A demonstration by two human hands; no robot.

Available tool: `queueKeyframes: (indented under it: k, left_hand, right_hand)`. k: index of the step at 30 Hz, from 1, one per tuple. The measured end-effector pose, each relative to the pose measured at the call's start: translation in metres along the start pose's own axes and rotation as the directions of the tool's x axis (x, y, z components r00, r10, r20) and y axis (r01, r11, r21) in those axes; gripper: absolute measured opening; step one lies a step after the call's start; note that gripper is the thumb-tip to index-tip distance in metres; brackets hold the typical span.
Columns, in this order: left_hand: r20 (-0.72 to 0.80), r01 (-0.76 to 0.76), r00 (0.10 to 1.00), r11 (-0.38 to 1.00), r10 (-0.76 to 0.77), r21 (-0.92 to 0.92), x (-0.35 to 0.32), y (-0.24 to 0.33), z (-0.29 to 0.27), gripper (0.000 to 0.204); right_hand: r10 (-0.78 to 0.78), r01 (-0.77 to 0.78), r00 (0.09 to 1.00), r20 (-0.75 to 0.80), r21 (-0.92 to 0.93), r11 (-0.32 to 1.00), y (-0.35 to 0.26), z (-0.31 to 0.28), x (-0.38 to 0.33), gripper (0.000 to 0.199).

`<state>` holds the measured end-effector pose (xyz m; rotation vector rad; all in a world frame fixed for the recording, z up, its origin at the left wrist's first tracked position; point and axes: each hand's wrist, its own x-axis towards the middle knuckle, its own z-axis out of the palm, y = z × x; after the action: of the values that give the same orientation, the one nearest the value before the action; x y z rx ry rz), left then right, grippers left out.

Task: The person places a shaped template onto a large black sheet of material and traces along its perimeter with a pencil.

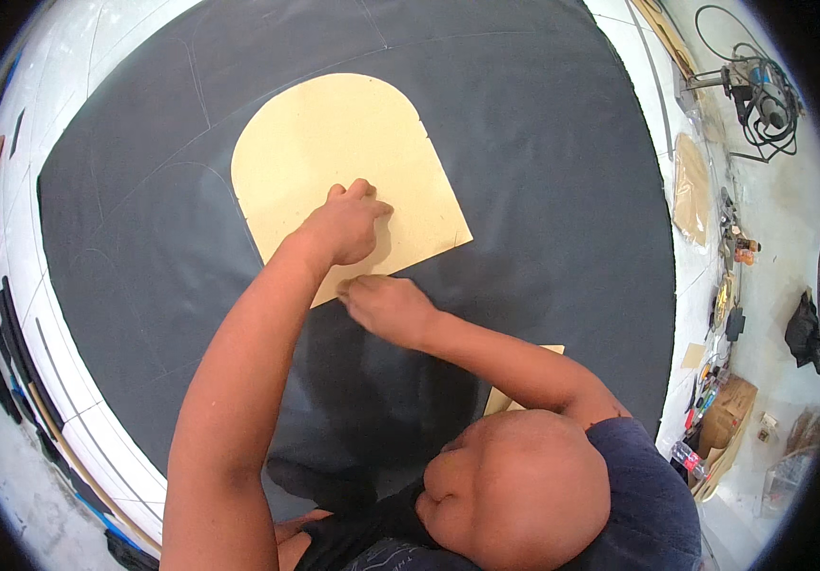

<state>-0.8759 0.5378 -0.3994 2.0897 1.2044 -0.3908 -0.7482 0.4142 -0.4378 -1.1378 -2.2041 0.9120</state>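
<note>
Head view, looking down: we see a tan card template [343, 162], flat-bottomed with a rounded top, lying on a wide sheet of dark fabric [543, 190] spread over a white table [124, 447]. The left hand [348, 224] rests on the lower part of the template, fingers curled and knuckles up, pressing it down onto the cloth. The right hand [386, 305] sits at the template's lower edge, fingertips drawn together as if pinching something small; what it pinches we cannot tell, since the hand covers it. Faint pale outlines of the same arched shape show on the fabric to the left. A second tan piece [514, 381] pokes out from under the right forearm. Off to the right, a power tool with coiled cable [757, 95] and assorted clutter lie along the table's margin. Our reading: the template looks light, thin and fairly stiff, likely to slide on the cloth unless weighted by a flat palm near its middle; best lifted by an edge. The fabric looks soft and limp.
</note>
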Motion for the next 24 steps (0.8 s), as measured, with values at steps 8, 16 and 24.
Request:
queueKeyframes:
  k: [8,16,24]
  left_hand:
    - [-0.042,-0.065,0.997,0.998,0.065,0.007,0.002,-0.002,0.002,0.060]
    - [-0.096,-0.068,0.995,0.749,0.005,-0.659,-0.014,-0.044,0.001,0.046]
    - [-0.449,-0.007,0.636,0.577,-0.628,-0.817,-0.108,-0.083,0.055,0.029]
  right_hand:
    - [0.034,-0.061,0.984,0.175,0.150,0.987,-0.019,0.062,0.026,0.017]
    - [0.068,-0.041,0.994,-0.084,0.285,0.958,-0.038,0.003,-0.003,0.015]
    - [-0.149,0.077,0.984,-0.099,-0.516,0.853,0.035,0.013,0.014,0.037]
